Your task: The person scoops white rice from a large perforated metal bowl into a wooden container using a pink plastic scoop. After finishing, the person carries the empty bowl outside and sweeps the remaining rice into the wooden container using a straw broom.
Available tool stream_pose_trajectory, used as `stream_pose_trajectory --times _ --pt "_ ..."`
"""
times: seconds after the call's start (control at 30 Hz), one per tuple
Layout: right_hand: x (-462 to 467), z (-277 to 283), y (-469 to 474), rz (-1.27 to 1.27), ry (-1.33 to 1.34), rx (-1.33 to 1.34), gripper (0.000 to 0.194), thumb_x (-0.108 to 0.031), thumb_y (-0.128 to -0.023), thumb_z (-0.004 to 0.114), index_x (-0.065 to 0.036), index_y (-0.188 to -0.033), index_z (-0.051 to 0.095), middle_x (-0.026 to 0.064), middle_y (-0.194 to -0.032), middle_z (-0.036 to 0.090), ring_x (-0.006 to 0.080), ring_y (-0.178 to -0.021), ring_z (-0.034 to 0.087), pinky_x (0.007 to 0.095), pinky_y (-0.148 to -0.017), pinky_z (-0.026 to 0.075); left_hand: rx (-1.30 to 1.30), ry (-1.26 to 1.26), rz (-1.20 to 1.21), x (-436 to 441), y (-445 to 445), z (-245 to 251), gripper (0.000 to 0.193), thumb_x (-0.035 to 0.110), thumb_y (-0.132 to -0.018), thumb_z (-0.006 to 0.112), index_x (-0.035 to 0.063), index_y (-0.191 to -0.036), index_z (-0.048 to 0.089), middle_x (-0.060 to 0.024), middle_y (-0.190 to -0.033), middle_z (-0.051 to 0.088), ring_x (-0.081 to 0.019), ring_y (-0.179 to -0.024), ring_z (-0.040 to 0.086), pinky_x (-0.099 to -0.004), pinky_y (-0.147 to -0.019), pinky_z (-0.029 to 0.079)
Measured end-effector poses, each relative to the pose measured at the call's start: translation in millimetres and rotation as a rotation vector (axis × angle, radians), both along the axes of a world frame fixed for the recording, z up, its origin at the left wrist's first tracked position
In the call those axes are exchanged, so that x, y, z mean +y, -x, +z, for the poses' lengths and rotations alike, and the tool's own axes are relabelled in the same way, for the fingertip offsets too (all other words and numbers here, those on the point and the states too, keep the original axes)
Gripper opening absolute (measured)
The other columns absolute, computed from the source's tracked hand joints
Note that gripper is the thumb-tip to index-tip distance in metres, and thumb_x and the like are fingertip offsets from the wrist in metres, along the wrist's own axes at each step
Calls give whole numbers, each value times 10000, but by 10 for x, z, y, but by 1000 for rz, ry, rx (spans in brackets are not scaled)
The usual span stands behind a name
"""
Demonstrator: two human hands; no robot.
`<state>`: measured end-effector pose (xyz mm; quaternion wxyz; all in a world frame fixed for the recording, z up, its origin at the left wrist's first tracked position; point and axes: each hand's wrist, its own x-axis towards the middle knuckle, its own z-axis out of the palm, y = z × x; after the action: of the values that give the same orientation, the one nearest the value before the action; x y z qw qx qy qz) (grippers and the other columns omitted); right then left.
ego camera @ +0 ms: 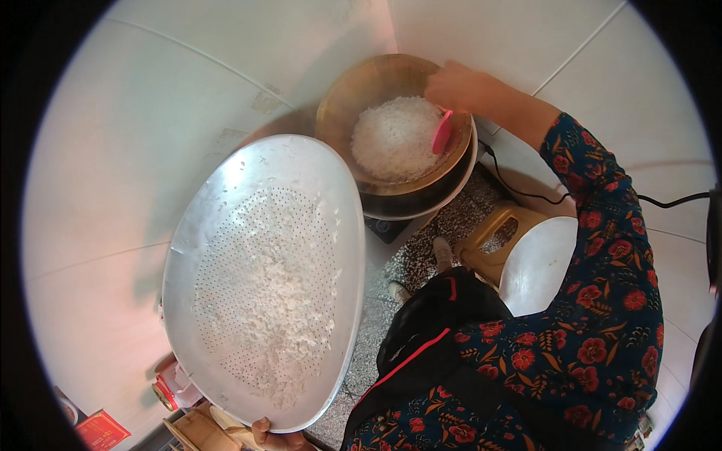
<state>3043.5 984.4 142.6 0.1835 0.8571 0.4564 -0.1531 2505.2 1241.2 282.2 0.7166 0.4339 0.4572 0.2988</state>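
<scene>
My left hand (276,437) grips the near rim of a large perforated metal colander (189,265), which is tilted. Cooked white rice (282,299) is scattered over its holes. At the upper right my right hand (454,87) is closed on a pink plastic rice paddle (442,134); its handle is hidden in my hand. The paddle's blade lies at the right edge of a heap of white rice (397,138) inside a round wooden steamer tub (338,107). The tub sits in a dark wide pan (406,208) with a pale rim.
Tiled walls close in behind the tub. A black cable (527,194) runs along the right wall. A yellow-brown plastic jug (493,242) and a metal bowl (538,268) stand beside my body. At the lower left are a can (164,394) and wooden items (200,431).
</scene>
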Motion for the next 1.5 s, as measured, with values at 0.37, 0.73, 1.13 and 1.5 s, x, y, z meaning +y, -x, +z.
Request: stream_pose_trajectory --times 0.37,0.73,1.13,1.5 --pt "350 -315 -404 186 -381 -310 59 -152 -726 639 -159 -764 683 15 -764 671 208 -764 653 346 -665 460 -4 -23 8 -17 -10 11 746 126 -616 563 -33 -1318 366 -197 -1267 476 -371 -1170 443 -518 -1031 330" --pt "284 -380 156 -104 -390 83 81 -74 -717 613 -83 -759 680 112 -783 669 287 -779 653 398 -625 511 -8 -55 -14 -19 6 -36 747 129 -629 567 -36 -1325 352 -195 -1278 471 -369 -1182 439 -520 -1031 329" --pt "111 -192 368 -153 -297 118 100 -54 -660 621 -53 -744 675 132 -781 662 294 -751 650 407 -605 508 -15 -55 -11 -48 -37 -39 754 104 -630 570 -35 -1334 340 -200 -1314 440 -371 -1220 408 -526 -1045 309" --pt "9 -331 455 -148 -594 43 137 -62 -702 610 -83 -826 665 127 -784 637 318 -811 626 423 -674 488 3 -97 -23 -34 -24 -43 726 100 -622 551 -33 -1312 368 -193 -1281 469 -363 -1191 435 -505 -1030 335"
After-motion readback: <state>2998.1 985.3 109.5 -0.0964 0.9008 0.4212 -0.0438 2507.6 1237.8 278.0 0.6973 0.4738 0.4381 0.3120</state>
